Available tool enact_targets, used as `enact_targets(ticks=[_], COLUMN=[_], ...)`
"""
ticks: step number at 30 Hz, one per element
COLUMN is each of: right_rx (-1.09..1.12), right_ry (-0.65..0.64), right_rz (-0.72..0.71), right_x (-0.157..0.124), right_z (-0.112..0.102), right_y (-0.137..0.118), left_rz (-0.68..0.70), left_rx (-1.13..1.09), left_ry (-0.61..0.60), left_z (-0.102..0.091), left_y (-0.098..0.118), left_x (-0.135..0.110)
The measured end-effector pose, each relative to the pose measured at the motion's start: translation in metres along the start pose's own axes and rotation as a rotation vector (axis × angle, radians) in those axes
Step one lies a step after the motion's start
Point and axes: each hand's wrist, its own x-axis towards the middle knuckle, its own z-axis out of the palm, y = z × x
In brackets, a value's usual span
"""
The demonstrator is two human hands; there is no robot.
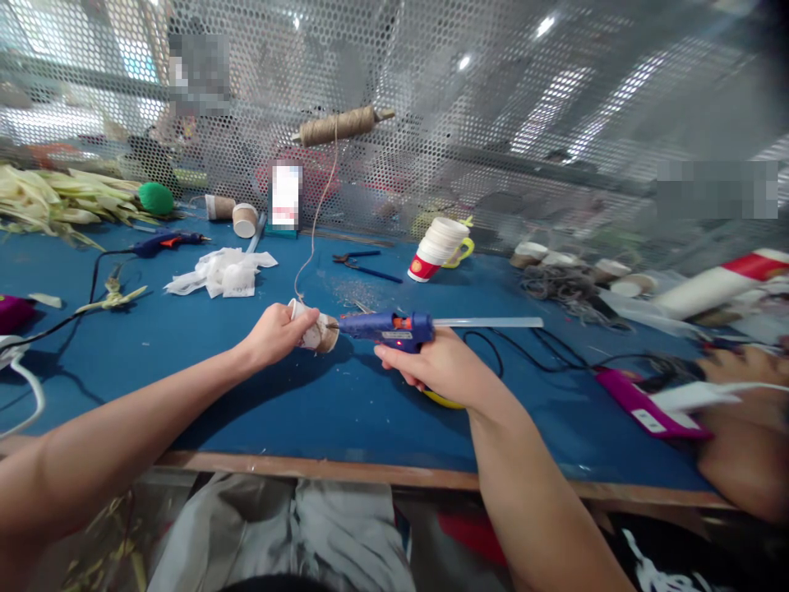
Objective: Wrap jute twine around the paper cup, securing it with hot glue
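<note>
My left hand [280, 335] grips a small paper cup [321, 333], tilted on its side and partly wrapped with brown twine. In my right hand [440, 362] is a blue glue gun [391, 326], its nozzle at the cup's wrapped end; whether it touches I cannot tell. A long clear glue stick [486, 322] sticks out of the gun's back. From the cup a strand of twine runs up to a twine spool [339, 126] hung on the mesh screen. The fingers of my left hand hide part of the cup.
Stacked paper cups [439, 247] stand behind the gun, with pliers [370, 267] to their left. White tissue [225, 271], a second glue gun [169, 241] and a green ball [156, 198] lie left. A purple power strip [650, 403] and another person's arm [745, 436] are right.
</note>
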Motion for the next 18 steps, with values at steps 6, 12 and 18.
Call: enact_targets(ticks=[6, 12, 18], right_rx=[-0.009, -0.020, -0.084], right_ry=[-0.012, 0.010, -0.013], right_rz=[0.014, 0.017, 0.030], right_x=[-0.0008, -0.0011, -0.0014], right_z=[0.0015, 0.0017, 0.0018], right_y=[-0.0018, -0.0026, -0.0002], left_rz=[0.015, 0.014, 0.004], left_rx=[-0.037, -0.031, -0.022], left_ry=[0.012, 0.026, 0.018], left_z=[-0.0016, -0.0018, -0.0020], left_y=[-0.0004, 0.0002, 0.0004], left_x=[0.0010, 0.0010, 0.0008])
